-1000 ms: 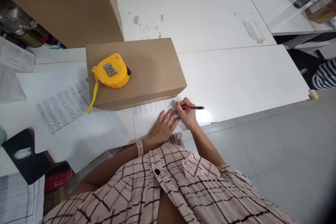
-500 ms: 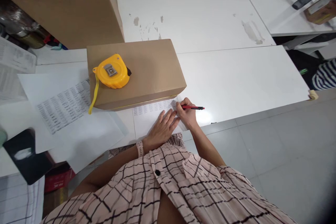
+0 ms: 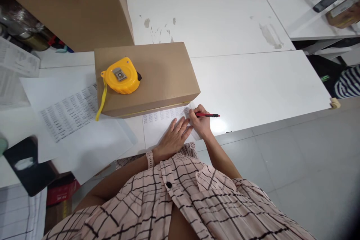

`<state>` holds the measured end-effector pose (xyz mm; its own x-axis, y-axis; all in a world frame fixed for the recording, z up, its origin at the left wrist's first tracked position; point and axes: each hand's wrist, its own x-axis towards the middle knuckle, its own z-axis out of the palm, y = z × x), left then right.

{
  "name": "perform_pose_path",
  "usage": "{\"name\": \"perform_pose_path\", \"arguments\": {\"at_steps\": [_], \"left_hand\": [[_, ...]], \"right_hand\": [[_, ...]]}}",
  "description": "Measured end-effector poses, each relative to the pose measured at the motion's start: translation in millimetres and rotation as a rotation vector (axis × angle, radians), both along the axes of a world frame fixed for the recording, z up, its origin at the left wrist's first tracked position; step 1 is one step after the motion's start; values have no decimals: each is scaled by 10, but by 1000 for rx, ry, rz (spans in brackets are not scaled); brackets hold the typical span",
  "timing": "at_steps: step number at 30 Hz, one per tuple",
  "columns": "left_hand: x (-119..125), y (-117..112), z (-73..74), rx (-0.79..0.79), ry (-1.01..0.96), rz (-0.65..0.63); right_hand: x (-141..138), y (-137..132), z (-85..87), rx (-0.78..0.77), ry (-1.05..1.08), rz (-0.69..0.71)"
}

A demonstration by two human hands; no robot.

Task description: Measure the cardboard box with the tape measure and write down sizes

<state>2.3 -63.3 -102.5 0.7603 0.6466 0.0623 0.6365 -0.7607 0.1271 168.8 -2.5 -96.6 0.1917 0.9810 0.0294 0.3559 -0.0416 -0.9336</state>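
Observation:
My right hand (image 3: 201, 121) grips a red and black pen (image 3: 208, 115), its writing end hidden by my fingers at the sheet. Flat on the same paper (image 3: 153, 129) lies my left hand (image 3: 174, 135), fingers stretched out and nothing held. Rows of small handwriting run along the top of this sheet, partly under a brown cardboard box (image 3: 163, 67). On the box's left end rests a yellow tape measure (image 3: 123, 76), its wrist strap hanging over the front edge.
Larger cardboard boxes (image 3: 84, 18) are stacked at the back left. More written sheets (image 3: 92, 150) lie left of the box, near a dark flat object (image 3: 28, 165). The white table (image 3: 253, 86) ends at a front edge above the tiled floor. A small box (image 3: 344, 13) stands far right.
Both hands and the pen hold almost the same place. The view has shifted very slightly; nothing was picked up or let go.

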Motion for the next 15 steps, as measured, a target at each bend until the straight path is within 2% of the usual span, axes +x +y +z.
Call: {"name": "perform_pose_path", "arguments": {"at_steps": [15], "left_hand": [[-1, -7, 0, 12, -10, 9]], "right_hand": [[10, -6, -13, -10, -44, -17]]}}
